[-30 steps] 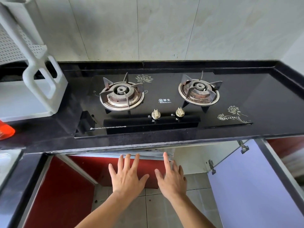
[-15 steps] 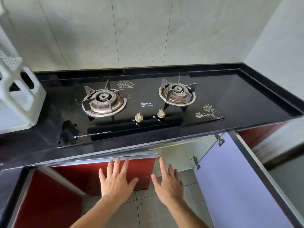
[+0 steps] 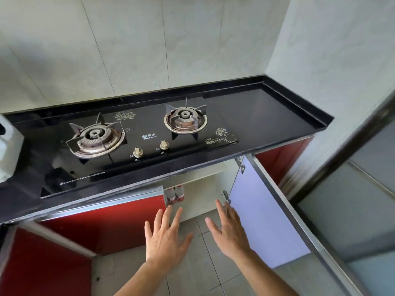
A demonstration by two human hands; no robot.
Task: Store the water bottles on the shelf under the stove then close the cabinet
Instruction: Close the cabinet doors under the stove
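Two water bottles (image 3: pixel 175 194) with red labels stand side by side inside the cabinet under the black two-burner stove (image 3: pixel 136 137). The cabinet's right door (image 3: pixel 263 212) hangs wide open, its pale inner face toward me. The red left door (image 3: pixel 119 218) is partly open beside the bottles. My left hand (image 3: pixel 165 238) and my right hand (image 3: pixel 228 231) hover flat in front of the opening, fingers spread, holding nothing. The right hand's fingertips are close to the open door's lower hinge (image 3: pixel 226 196).
A black countertop (image 3: pixel 277 116) runs to the tiled corner wall on the right. Another red door (image 3: pixel 42 263) stands open at lower left. A white rack (image 3: pixel 8 150) sits at the left edge. A glass sliding door (image 3: pixel 352 199) is on the right. Grey floor tiles lie below.
My view has swung to the right and drawn back, bringing the cabinet's inside and the bottles into sight. Both hands stay open and have shifted right toward the opening.
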